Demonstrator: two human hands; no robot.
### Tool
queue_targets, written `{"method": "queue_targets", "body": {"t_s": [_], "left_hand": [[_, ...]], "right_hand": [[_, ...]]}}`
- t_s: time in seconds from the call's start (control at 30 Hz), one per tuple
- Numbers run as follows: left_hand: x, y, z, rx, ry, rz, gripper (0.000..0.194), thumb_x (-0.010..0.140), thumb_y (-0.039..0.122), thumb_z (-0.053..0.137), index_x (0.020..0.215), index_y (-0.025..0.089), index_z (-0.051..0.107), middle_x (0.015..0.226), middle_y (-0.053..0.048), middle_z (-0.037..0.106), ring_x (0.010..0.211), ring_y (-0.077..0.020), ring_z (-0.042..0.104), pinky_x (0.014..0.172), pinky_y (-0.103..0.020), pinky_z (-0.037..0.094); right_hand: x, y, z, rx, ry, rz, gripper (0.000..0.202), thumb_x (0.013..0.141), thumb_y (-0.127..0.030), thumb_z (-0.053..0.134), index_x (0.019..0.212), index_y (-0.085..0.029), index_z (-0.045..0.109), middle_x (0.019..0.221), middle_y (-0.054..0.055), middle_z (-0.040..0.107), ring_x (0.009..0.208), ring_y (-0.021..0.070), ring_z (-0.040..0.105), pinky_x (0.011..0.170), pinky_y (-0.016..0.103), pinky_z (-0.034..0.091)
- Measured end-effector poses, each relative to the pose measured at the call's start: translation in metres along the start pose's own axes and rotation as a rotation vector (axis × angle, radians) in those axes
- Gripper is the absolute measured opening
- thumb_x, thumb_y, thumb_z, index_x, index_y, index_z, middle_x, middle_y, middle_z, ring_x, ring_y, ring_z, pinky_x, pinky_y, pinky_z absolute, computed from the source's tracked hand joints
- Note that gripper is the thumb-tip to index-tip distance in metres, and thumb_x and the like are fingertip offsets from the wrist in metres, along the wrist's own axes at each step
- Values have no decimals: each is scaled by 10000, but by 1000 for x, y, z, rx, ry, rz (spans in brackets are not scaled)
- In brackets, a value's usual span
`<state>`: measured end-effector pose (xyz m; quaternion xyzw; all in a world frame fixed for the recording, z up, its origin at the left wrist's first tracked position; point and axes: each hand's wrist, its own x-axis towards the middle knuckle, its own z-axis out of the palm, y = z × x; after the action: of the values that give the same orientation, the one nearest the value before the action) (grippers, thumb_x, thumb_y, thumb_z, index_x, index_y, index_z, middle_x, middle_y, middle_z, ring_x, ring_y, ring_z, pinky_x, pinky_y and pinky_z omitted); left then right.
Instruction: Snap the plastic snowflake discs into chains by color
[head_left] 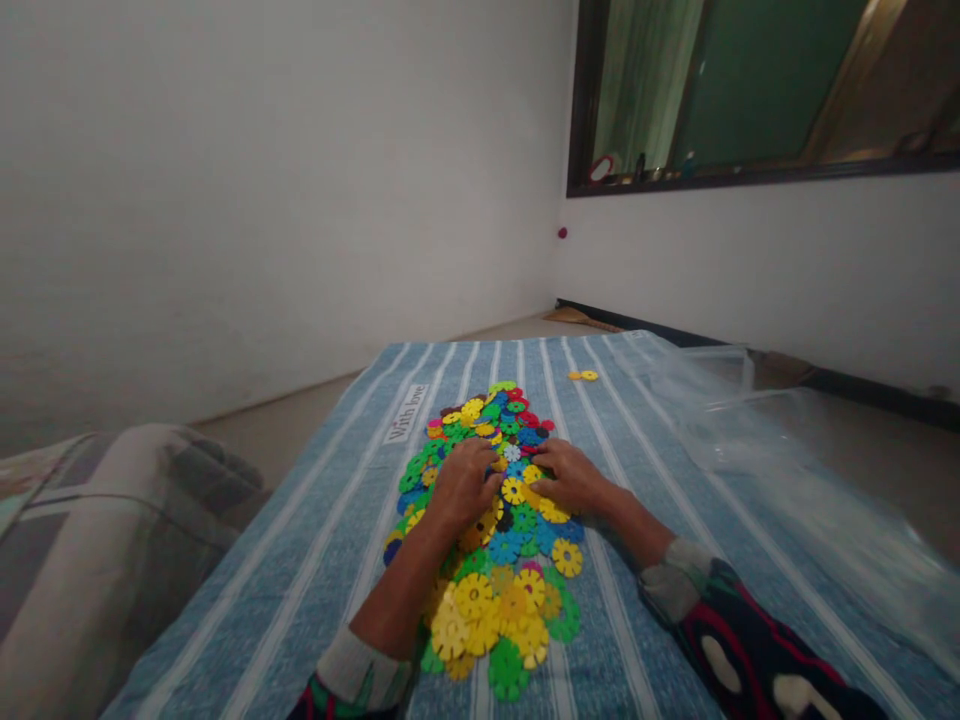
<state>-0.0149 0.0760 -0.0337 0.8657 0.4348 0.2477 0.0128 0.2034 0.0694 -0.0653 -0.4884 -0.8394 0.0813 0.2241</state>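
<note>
A long heap of notched, flower-shaped plastic building discs (512, 490) in yellow, green, blue and red lies on a blue striped cloth. My left hand (469, 480) is over the heap's left side, fingers curled down with a yellow disc at the tips; the hand itself hides part of its grip. On the right side of the heap rests my right hand (568, 476), its thumb and fingers apart, touching discs. Mostly yellow discs (474, 597) make up the near end, with a green disc (508, 668) at the very front.
Two yellow discs (583, 376) lie apart near the far edge of the striped cloth (300, 560). A clear plastic bag (795, 490) spreads along the right side. Grey fabric (127, 540) bulges at left. Beyond stand white walls and a window (765, 90).
</note>
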Motion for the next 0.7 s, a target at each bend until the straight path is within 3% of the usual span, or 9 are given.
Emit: {"method": "queue_targets", "body": {"t_s": [0.17, 0.3, 0.4, 0.5, 0.7], "left_hand": [[-5, 15, 10, 47, -39, 76, 146, 785, 173, 576, 889, 194, 675, 1151, -115, 635, 1155, -282, 543, 1057, -505, 396], [-8, 16, 20, 44, -38, 65, 189, 781, 181, 597, 955, 186, 671, 1222, -130, 599, 1211, -294, 506, 1076, -511, 375], [-10, 16, 23, 26, -47, 62, 197, 785, 193, 601, 968, 201, 673, 1222, -115, 603, 1215, -287, 506, 1076, -498, 378], [-10, 17, 22, 22, -46, 58, 202, 787, 209, 601, 975, 208, 675, 1205, -106, 615, 1205, -284, 511, 1059, -483, 394], [-8, 20, 20, 13, -46, 71, 142, 816, 208, 553, 887, 195, 675, 1155, -105, 640, 1148, -282, 542, 996, -477, 428]], "right_hand": [[-1, 0, 5, 81, 81, 11, 185, 738, -318, 722, 834, -162, 701, 938, 71, 636, 910, 216, 556, 805, 318, 404], [-1, 1, 12, 224, 190, 12, 218, 680, -257, 755, 873, -176, 695, 950, 66, 657, 949, 226, 569, 859, 341, 418], [-1, 1, 13, 406, 257, 30, 141, 662, -191, 729, 797, -187, 688, 929, 53, 674, 940, 215, 588, 866, 337, 431], [0, 1, 10, 642, 311, 93, 38, 681, -218, 692, 677, -188, 668, 845, 34, 683, 864, 192, 612, 814, 317, 452], [2, 2, 6, 994, 385, 304, 185, 629, -347, 727, 669, -171, 687, 647, 6, 653, 599, 140, 562, 593, 271, 445]]}}
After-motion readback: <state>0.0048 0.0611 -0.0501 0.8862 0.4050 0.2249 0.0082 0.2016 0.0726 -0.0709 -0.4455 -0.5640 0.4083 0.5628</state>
